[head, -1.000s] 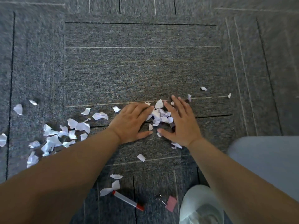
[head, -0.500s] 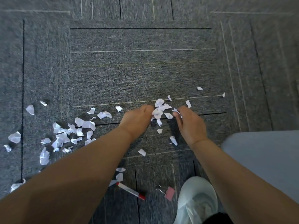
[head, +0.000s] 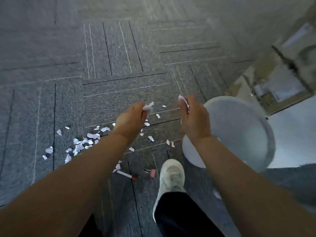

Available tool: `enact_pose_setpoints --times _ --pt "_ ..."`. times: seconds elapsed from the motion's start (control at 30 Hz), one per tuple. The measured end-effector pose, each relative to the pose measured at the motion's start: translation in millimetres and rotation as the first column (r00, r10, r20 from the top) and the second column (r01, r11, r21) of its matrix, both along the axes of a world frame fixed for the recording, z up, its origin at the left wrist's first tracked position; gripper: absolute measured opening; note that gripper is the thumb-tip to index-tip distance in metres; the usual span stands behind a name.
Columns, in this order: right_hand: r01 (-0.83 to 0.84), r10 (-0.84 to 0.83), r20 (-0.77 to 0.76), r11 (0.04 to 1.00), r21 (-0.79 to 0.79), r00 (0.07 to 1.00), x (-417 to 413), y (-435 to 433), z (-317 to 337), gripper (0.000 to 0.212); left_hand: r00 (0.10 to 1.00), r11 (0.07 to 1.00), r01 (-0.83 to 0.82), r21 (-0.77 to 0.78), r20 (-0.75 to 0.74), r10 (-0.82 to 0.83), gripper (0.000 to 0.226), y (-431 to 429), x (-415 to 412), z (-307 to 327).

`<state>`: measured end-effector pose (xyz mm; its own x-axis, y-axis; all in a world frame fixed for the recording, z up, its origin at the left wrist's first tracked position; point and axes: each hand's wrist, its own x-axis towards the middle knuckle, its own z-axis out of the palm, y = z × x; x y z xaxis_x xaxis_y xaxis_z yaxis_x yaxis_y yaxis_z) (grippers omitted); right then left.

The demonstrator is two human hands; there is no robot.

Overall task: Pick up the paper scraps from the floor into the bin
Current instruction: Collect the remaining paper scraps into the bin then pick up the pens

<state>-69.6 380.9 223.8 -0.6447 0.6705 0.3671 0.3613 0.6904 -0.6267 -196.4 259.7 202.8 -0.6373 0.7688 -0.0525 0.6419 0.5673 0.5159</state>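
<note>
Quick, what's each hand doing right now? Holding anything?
Left hand: closed, gripping paper scraps.
Right hand: closed, gripping more scraps.

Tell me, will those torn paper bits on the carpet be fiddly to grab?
Probably light and floppy: the paper scraps are small, thin and curled. Likely to slip: bits poke from the left hand and right hand. Flat ones may cling to the carpet.
</note>
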Motion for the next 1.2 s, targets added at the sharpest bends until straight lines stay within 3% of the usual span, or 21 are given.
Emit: enact_pose_setpoints --times 0.1,0.17,0.27,0.33,0.37,0.47,0.53,0.6,0.67,0.97,1.2 --pt "0.102 -0.101 -0.041 0.994 0.034 0.994 53.9 14.3 35.1 0.027 0.994 0.994 0.046 0.102 0.091 -0.056 0.026 16.6 43.1 29.1" --pt "0.175 -0.175 0.018 0.985 0.008 0.984 88.1 31.5 41.7 0.024 0.982 0.984 0.1 0.149 0.145 -0.121 0.023 40.1 70.8 43.7" --pt "0.353 -0.305 0.342 0.932 -0.087 0.889 125.8 62.9 29.1 0.03 0.977 0.965 0.155 0.21 0.111 -0.181 0.022 83.7 111.8 58.3" --pt "0.4 -0.258 0.578 0.907 -0.131 0.774 147.8 75.2 22.7 0.041 0.971 0.965 0.183 0.188 0.116 -0.207 0.023 109.5 136.1 60.4" --pt "0.393 -0.237 0.606 0.91 -0.136 0.76 156.7 79.4 22.4 0.043 0.967 0.96 0.212 0.184 0.105 -0.233 0.024 120.9 144.5 58.7" --pt "0.365 -0.262 0.529 0.926 -0.098 0.807 173.2 87.0 28.4 0.037 0.899 0.902 0.416 0.115 0.094 -0.427 0.028 146.5 155.5 44.3" --pt "0.38 -0.288 0.488 0.919 -0.101 0.824 177.8 87.4 29.6 0.035 0.821 0.821 0.569 -0.048 0.1 -0.563 0.04 153.3 154.6 29.2" --pt "0.359 -0.269 0.477 0.927 -0.107 0.837 179.5 84.5 26.5 0.034 0.758 0.739 0.647 -0.187 0.05 -0.651 0.051 152.1 149.5 16.4" --pt "0.319 -0.237 0.464 0.942 -0.106 0.853 178.8 79.7 22.0 0.034 0.729 0.712 0.67 -0.209 0.002 -0.685 0.057 145.7 142.9 9.9" --pt "0.224 -0.169 0.371 0.968 -0.11 0.913 158.2 41.4 10.6 0.037 0.846 0.849 0.529 -0.014 -0.071 -0.528 0.052 78.8 111.0 17.8" --pt "-0.025 0.044 0.315 0.998 -0.063 0.948 102.1 -7.3 16.4 0.032 0.916 0.921 0.387 -0.031 -0.099 -0.389 0.047 12.4 66.1 10.0"
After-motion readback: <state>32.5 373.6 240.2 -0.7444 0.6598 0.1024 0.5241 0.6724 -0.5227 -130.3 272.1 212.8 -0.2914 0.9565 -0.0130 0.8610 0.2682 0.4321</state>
